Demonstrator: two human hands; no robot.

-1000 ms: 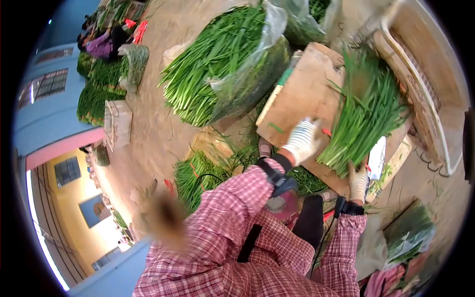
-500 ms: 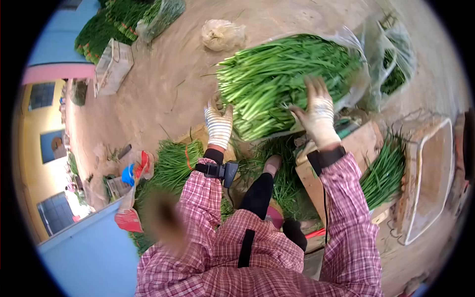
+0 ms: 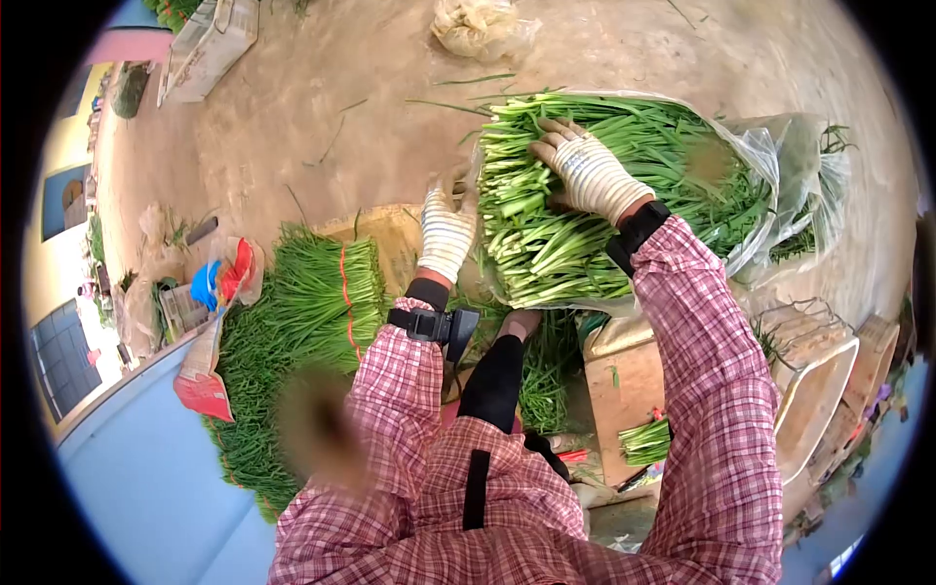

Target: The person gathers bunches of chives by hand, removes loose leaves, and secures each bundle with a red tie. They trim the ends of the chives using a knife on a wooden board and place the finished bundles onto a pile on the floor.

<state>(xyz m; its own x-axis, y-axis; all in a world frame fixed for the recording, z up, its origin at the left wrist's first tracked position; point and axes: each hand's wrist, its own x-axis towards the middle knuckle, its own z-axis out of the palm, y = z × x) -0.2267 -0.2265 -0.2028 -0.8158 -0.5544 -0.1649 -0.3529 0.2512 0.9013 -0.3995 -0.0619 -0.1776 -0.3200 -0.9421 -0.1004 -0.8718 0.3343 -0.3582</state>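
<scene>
A big heap of garlic chives [image 3: 604,234], cut ends facing left, lies in a clear plastic bag [image 3: 760,161]. My right hand [image 3: 590,171], in a striped white glove, reaches over the stems near their cut ends. Its fingers curl into the chives, and the thumb is partly hidden. At the bag's left edge is my left hand [image 3: 448,229], gloved alike, fingers bent at the rim of the plastic; the fingertips are hard to make out. A bundle of chives tied with a red band [image 3: 348,302] lies left of my left forearm.
More greens [image 3: 253,390] are piled at the left by a blue surface [image 3: 166,487]. A wooden board [image 3: 624,390] holds a small cut bunch [image 3: 645,442]. A plastic crate [image 3: 819,390] stands at the right, another crate [image 3: 210,49] at the upper left. A crumpled bag [image 3: 478,27] lies on the floor.
My right hand has moved left over the chives, from the leafy middle towards the cut ends, its fingers now curled in. My left hand stays by the bag's left edge. The view has shifted.
</scene>
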